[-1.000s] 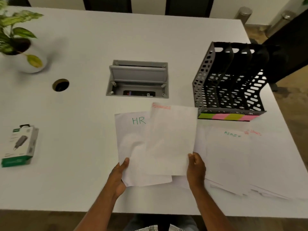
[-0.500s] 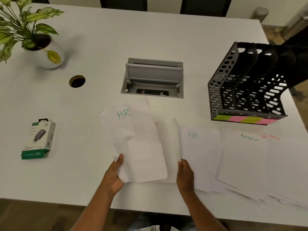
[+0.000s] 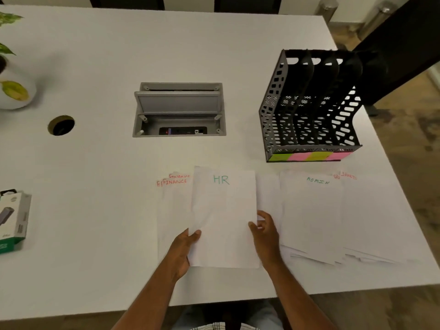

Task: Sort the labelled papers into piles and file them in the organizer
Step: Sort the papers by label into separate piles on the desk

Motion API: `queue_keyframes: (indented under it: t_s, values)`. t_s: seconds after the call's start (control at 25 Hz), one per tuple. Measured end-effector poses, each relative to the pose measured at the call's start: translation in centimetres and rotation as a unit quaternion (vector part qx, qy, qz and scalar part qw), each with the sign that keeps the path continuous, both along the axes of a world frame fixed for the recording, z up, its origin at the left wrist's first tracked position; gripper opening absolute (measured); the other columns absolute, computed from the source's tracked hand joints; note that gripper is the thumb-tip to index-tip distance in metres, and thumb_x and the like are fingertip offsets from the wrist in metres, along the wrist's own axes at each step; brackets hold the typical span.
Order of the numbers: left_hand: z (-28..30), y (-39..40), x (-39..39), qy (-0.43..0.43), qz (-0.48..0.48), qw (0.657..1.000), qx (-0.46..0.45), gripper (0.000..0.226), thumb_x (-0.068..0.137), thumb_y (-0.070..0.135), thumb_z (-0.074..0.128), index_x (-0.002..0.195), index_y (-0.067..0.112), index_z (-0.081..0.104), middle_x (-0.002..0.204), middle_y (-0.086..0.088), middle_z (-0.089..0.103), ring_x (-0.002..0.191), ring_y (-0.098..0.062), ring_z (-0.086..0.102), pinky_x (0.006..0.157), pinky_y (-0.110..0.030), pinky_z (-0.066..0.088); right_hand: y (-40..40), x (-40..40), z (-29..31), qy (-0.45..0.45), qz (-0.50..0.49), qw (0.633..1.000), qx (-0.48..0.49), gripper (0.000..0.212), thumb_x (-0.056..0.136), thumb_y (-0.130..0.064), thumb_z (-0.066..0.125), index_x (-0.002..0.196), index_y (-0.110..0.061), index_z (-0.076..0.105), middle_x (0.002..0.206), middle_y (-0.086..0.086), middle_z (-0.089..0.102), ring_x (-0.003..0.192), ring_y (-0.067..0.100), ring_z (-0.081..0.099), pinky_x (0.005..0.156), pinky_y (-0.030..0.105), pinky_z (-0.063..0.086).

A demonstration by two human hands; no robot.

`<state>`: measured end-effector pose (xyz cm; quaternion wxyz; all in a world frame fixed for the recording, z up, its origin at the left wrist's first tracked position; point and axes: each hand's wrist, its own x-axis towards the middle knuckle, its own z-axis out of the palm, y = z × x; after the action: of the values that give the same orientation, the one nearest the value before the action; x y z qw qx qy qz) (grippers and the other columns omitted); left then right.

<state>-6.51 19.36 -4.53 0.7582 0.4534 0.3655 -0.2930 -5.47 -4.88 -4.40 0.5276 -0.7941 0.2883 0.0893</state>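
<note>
Nearest the camera, the left hand (image 3: 183,246) grips the lower left edge of the HR sheet (image 3: 225,217), thumb on top and the other fingers hidden beneath the paper. The right hand (image 3: 265,231) sits at the sheet's right edge, its fingers (image 3: 252,226) curled loosely against that edge; whether they actually pinch it I cannot tell. The HR sheet lies on the white counter (image 3: 95,175) with its long axis running away from the person, the green heading at the far end. It partly covers the FINANCE sheets (image 3: 172,210) on its left, whose red headings overlap and blur. To the right lies the ADMIN pile (image 3: 312,215), and beyond it another pile (image 3: 371,215) with a red heading too smeared to read. A green and white box (image 3: 13,222) is cut off at the left edge. Farther back, the black organizer (image 3: 309,108) stands with its slots holding no visible paper; coloured notes line its front lip. A grey cable hatch (image 3: 179,110) is set into the counter, and a potted plant (image 3: 12,86) is cropped at far left.
</note>
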Motion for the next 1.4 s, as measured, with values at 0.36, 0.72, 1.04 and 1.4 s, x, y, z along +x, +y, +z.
queue_keyframes:
  t_s: [0.36, 0.72, 1.04, 1.4]
  values:
    - [-0.7, -1.6, 2.3, -0.099, -0.100, 0.848, 0.511, 0.031, 0.091, 0.012, 0.068, 0.122, 0.011, 0.066, 0.130, -0.016, 0.062, 0.124, -0.038, 0.054, 0.107, -0.048, 0.043, -5.7, -0.9, -0.5, 0.042, 0.142, 0.946, -0.288, 0.077, 0.086, -0.015, 0.072, 0.152, -0.016, 0.033, 0.152, 0.011, 0.040, 0.137, 0.032, 0.038, 0.108, 0.046, 0.043]
    - [-2.1, 5.2, 4.7, 0.081, -0.099, 0.886, 0.446, 0.071, 0.085, 0.030, 0.077, 0.143, 0.006, 0.043, 0.144, -0.017, 0.048, 0.130, -0.040, 0.047, 0.108, -0.048, 0.042, 3.9, -2.9, -2.9, 0.060, 0.331, 0.909, -0.246, 0.056, 0.098, -0.045, 0.052, 0.150, -0.028, 0.038, 0.162, -0.002, 0.026, 0.151, 0.022, 0.015, 0.123, 0.039, 0.018]
    - [-1.5, 6.4, 6.1, 0.040, -0.076, 0.979, 0.183, 0.027, 0.087, 0.019, 0.076, 0.109, 0.005, 0.068, 0.081, -0.001, 0.078, 0.067, -0.017, 0.074, 0.053, -0.024, 0.056, 2.8, -2.3, -3.3, 0.056, 0.325, 0.900, -0.284, 0.043, 0.093, -0.030, 0.061, 0.136, -0.021, 0.056, 0.154, 0.001, 0.041, 0.144, 0.025, 0.029, 0.115, 0.042, 0.035]
    - [0.2, 9.4, 7.0, -0.052, -0.038, 0.974, 0.217, 0.038, 0.094, 0.012, 0.066, 0.131, 0.006, 0.061, 0.121, -0.014, 0.069, 0.098, -0.028, 0.067, 0.086, -0.038, 0.055, 2.8, -1.5, -2.4, 0.065, 0.315, 0.913, -0.252, 0.035, 0.094, -0.023, 0.063, 0.128, -0.016, 0.061, 0.149, 0.004, 0.046, 0.139, 0.027, 0.035, 0.110, 0.037, 0.038]
